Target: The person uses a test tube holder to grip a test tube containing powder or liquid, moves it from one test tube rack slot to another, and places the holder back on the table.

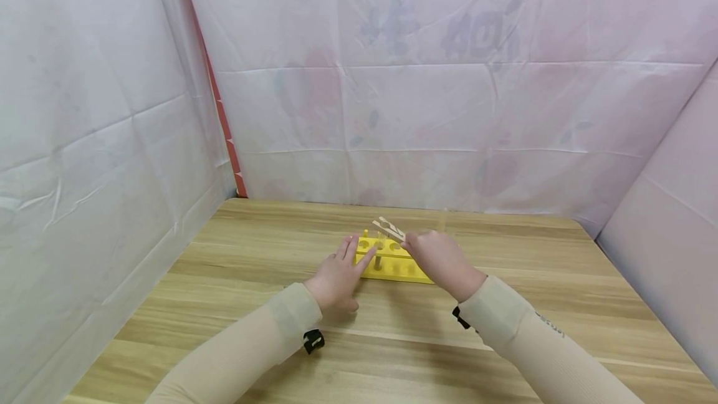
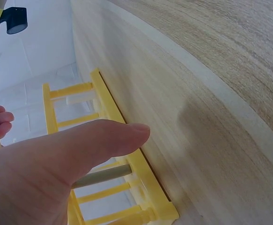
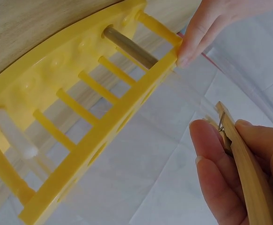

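Note:
A yellow test tube rack (image 1: 412,278) stands on the wooden table. My left hand (image 1: 336,276) rests on its left end, fingers extended, touching the top rail; its thumb (image 2: 113,136) is straight in the left wrist view. One test tube (image 3: 129,46) with grey-brown contents stands in the rack near that hand. At the other end is a test tube with white contents (image 3: 14,131). My right hand (image 1: 440,260) grips a wooden test tube clamp (image 3: 246,168). The clamp's tip is at the clear upper end of the grey-brown tube; whether it encloses the glass I cannot tell.
Light patterned sheets (image 1: 415,111) hang behind the table (image 1: 269,229) and along both sides. Black straps (image 1: 313,340) show at my wrists. Between the two tubes the rack has several vacant holes.

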{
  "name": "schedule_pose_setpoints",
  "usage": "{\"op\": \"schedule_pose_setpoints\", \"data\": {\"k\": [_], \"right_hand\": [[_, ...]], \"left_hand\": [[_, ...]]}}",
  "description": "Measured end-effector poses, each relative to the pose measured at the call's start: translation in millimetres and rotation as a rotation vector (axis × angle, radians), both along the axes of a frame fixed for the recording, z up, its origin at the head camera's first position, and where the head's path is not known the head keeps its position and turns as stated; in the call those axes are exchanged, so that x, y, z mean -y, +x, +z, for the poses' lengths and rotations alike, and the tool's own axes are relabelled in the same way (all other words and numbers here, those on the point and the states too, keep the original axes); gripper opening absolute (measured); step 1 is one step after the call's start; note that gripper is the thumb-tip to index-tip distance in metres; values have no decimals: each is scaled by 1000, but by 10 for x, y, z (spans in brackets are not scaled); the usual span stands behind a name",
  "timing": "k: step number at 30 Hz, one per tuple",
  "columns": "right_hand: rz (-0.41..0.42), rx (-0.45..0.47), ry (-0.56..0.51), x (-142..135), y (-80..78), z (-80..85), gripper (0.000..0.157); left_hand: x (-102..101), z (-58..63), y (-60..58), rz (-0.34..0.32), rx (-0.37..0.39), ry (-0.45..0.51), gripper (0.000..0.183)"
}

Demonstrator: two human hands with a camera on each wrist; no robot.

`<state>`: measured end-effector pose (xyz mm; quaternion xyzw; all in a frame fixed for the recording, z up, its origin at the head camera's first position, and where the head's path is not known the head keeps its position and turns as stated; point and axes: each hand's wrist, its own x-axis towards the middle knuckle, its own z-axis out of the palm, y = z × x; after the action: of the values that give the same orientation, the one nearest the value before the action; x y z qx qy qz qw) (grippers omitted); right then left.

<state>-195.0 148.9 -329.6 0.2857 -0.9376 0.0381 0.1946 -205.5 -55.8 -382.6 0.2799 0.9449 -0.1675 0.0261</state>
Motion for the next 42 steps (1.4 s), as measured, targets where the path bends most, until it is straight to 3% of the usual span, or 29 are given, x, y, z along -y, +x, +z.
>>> {"op": "schedule_pose_setpoints", "data": {"k": [10, 42], "right_hand": [[9, 35, -28, -13, 3, 23, 26], [25, 6, -64, -39, -11, 98, 24]], "left_hand": [[-1, -7, 5, 1, 6, 16, 109], [8, -24, -5, -8, -19, -15, 110]]}}
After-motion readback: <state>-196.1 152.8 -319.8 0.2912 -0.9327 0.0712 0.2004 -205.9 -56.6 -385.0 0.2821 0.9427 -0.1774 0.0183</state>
